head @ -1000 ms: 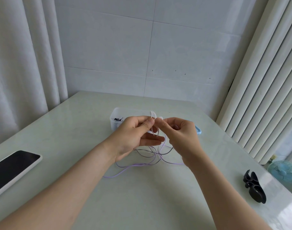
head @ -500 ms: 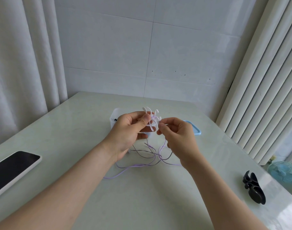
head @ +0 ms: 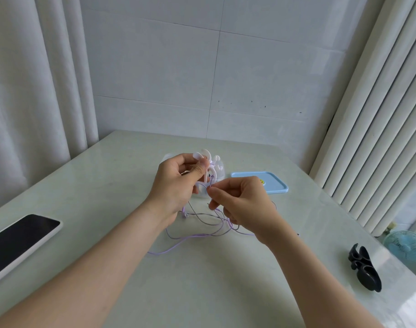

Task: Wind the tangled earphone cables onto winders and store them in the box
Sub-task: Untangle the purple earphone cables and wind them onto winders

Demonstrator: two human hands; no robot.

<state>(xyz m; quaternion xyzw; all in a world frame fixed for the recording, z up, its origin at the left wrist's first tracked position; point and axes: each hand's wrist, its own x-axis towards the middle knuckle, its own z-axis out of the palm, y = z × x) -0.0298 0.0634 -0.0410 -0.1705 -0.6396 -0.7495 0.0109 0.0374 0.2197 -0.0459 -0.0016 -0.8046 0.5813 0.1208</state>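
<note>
Several loose loops of purple cable lie on the desk nearest you; above them your right hand pinches one strand, just below the white winder clamped between your left hand's thumb and fingers. Keep gentle tension and let tangles fall free before each turn. Phone and black winder flank you; behind the hands sits the clear box, its blue lid beside it, then tiled wall, curtains.

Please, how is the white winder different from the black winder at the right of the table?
The white winder is held up in the left hand; the black winder lies untouched on the table. Purple cable runs to the white one; the black one is bare. Both have curved prongs.
</note>
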